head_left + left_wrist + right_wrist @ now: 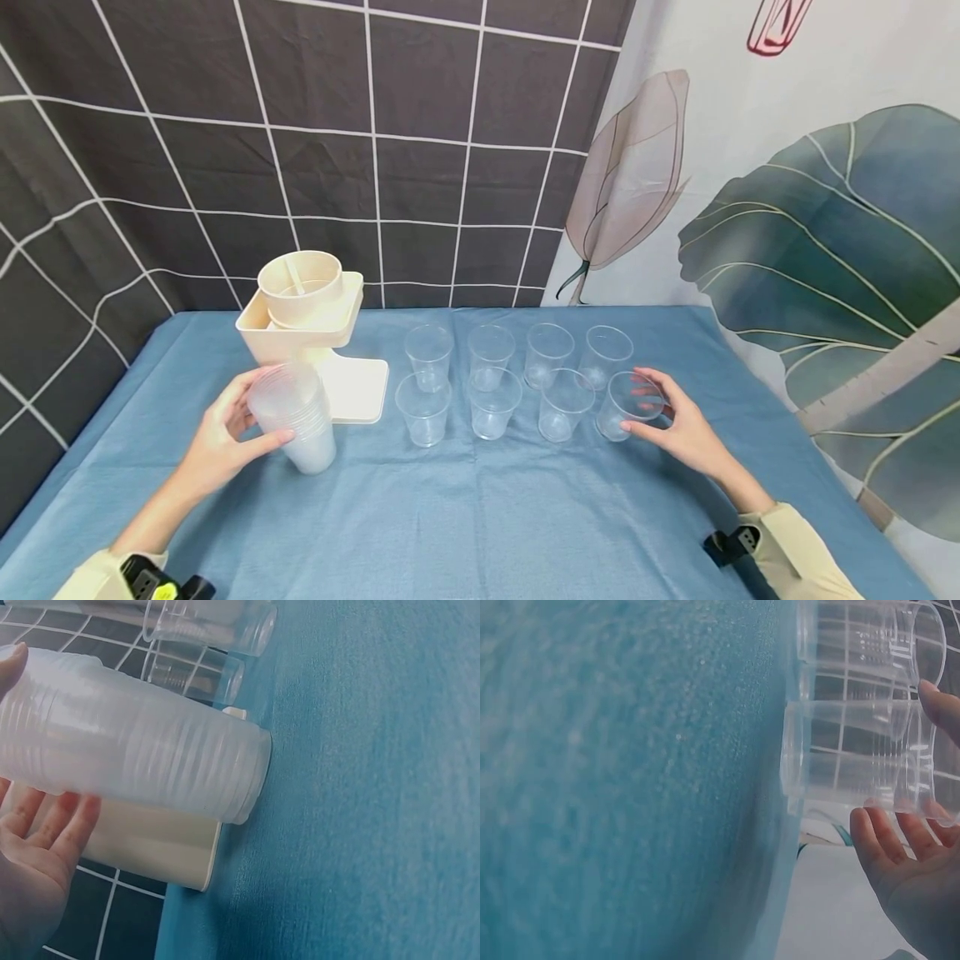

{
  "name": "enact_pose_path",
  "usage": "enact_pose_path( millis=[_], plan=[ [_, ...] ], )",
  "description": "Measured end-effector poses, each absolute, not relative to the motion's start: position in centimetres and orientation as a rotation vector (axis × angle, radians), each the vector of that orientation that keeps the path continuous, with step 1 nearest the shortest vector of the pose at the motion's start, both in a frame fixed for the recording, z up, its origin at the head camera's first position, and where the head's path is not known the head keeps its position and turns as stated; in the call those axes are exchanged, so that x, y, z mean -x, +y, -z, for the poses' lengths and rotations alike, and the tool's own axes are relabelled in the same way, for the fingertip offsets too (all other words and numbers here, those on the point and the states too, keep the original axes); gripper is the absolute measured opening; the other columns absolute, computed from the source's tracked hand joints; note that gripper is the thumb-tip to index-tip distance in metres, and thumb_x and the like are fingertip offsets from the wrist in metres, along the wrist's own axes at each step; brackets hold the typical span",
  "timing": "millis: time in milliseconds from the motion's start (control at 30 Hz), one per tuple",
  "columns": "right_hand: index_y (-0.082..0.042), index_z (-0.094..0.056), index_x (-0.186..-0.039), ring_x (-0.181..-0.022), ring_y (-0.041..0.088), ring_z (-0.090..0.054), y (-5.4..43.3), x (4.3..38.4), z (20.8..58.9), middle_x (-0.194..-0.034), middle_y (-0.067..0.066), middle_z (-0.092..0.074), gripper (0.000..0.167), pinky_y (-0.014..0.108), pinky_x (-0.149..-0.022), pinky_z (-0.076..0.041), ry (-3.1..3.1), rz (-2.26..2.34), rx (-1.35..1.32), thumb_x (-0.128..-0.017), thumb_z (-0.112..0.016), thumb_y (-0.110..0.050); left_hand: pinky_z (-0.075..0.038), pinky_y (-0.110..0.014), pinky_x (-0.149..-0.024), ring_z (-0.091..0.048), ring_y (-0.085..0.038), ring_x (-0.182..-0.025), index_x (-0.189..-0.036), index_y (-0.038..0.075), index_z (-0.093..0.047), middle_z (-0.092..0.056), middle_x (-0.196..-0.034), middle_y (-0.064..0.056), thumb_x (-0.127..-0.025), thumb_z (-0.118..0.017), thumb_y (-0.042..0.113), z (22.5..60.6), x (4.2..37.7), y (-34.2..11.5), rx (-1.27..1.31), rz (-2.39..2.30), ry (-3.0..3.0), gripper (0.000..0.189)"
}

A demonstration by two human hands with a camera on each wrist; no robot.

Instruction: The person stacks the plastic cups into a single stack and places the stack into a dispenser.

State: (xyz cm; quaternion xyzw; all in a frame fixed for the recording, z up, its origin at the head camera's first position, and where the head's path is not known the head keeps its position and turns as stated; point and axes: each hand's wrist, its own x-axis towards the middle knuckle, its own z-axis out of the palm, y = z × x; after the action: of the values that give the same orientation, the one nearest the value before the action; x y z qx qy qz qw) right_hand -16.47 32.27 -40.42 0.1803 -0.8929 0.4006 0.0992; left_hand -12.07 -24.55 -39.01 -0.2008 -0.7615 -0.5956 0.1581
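Note:
On the left, my left hand (pixel 225 427) grips a tall stack of nested clear plastic cups (pixel 309 429), thumb on the near side and fingers behind. The stack (pixel 157 735) leans slightly, its base close to the blue cloth; whether it touches is hard to tell. My right hand (pixel 690 429) curls around the clear plastic cup (pixel 617 412) at the right end of the front row, thumb and fingers on opposite sides. In the right wrist view, this cup (pixel 855 757) stands upright on the cloth. Several more cups (pixel 491 408) stand upright in two rows between the hands.
A cream stand (pixel 300 342) with a tray on top rises at the back left. A round cream container (pixel 300 292) with a stick inside sits on it. Blue cloth (pixel 450 517) covers the table. Dark gridded fabric (pixel 420 183) and a leaf-print curtain (pixel 787 250) hang behind.

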Motion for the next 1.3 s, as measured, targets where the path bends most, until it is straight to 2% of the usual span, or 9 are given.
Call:
enact_pose_path(
  millis=[233,400,600,667,867,933,1100,1300],
  plan=[
    [-0.007,-0.04,-0.141,-0.108,-0.006,-0.05,32.1,16.6,40.5,-0.123,0.01,-0.055,0.074,0.012,-0.085,-0.047,-2.638,-1.183,-0.507,-0.078,-0.079,-0.01,-0.045,-0.007,-0.082,-0.055,0.003,-0.104,-0.134,0.002,-0.044,-0.057,-0.122,0.014,-0.067,-0.066,-0.026,39.1,12.0,-24.6,0.592,1.702,-2.161,0.076],
    [-0.008,-0.04,-0.141,-0.107,-0.007,-0.05,32.0,16.6,40.5,-0.122,0.013,-0.055,0.073,0.011,-0.084,-0.047,-2.638,-1.163,-0.497,-0.078,-0.079,-0.01,-0.045,-0.007,-0.082,-0.055,0.003,-0.104,-0.135,0.0,-0.044,-0.056,-0.123,0.014,-0.066,-0.066,-0.026,39.2,12.0,-24.6,0.591,1.689,-2.163,0.076],
    [-0.003,-0.04,-0.14,-0.106,-0.006,-0.051,31.8,16.7,40.4,-0.121,0.02,-0.056,0.073,0.008,-0.082,-0.046,-2.611,-1.144,-0.509,-0.078,-0.079,-0.008,-0.045,-0.007,-0.082,-0.056,0.002,-0.104,-0.134,-0.002,-0.043,-0.057,-0.122,0.013,-0.066,-0.067,-0.026,39.2,12.1,-24.7,0.597,1.689,-2.162,0.076],
    [-0.002,-0.041,-0.139,-0.105,-0.004,-0.051,31.7,16.8,40.3,-0.119,0.017,-0.057,0.073,0.008,-0.081,-0.046,-2.594,-1.134,-0.51,-0.077,-0.079,-0.007,-0.046,-0.008,-0.082,-0.056,0.002,-0.104,-0.133,-0.002,-0.044,-0.057,-0.122,0.012,-0.066,-0.067,-0.026,39.2,12.1,-24.7,0.601,1.698,-2.157,0.075],
    [-0.004,-0.043,-0.139,-0.102,0.001,-0.054,31.5,16.8,39.9,-0.115,-0.007,-0.055,0.072,0.009,-0.08,-0.046,-2.532,-1.122,-0.531,-0.076,-0.079,-0.002,-0.045,-0.008,-0.082,-0.056,0.002,-0.103,-0.132,0.001,-0.045,-0.057,-0.12,0.013,-0.066,-0.067,-0.026,39.2,12.1,-24.7,0.604,1.707,-2.154,0.074],
    [-0.006,-0.043,-0.139,-0.102,0.001,-0.054,31.3,16.8,39.7,-0.115,-0.011,-0.053,0.073,0.009,-0.08,-0.045,-2.52,-1.107,-0.539,-0.075,-0.078,-0.001,-0.045,-0.008,-0.082,-0.056,0.002,-0.103,-0.131,0.001,-0.045,-0.057,-0.12,0.013,-0.066,-0.067,-0.026,39.2,12.0,-24.7,0.605,1.7,-2.154,0.074],
    [-0.007,-0.044,-0.139,-0.098,0.004,-0.056,31.0,16.7,39.2,-0.114,-0.008,-0.054,0.075,0.008,-0.08,-0.041,-2.504,-1.034,-0.532,-0.074,-0.079,-0.002,-0.045,-0.007,-0.082,-0.056,0.003,-0.104,-0.131,0.0,-0.044,-0.057,-0.121,0.014,-0.066,-0.067,-0.026,39.2,12.0,-24.7,0.61,1.689,-2.162,0.074],
    [-0.009,-0.046,-0.139,-0.093,0.009,-0.057,30.6,16.7,38.6,-0.112,-0.009,-0.053,0.076,0.012,-0.077,-0.039,-2.47,-0.978,-0.502,-0.072,-0.081,-0.003,-0.046,-0.008,-0.082,-0.056,0.003,-0.103,-0.132,-0.001,-0.044,-0.057,-0.12,0.015,-0.066,-0.068,-0.025,39.2,12.0,-24.7,0.6,1.68,-2.178,0.074]
  ],
)
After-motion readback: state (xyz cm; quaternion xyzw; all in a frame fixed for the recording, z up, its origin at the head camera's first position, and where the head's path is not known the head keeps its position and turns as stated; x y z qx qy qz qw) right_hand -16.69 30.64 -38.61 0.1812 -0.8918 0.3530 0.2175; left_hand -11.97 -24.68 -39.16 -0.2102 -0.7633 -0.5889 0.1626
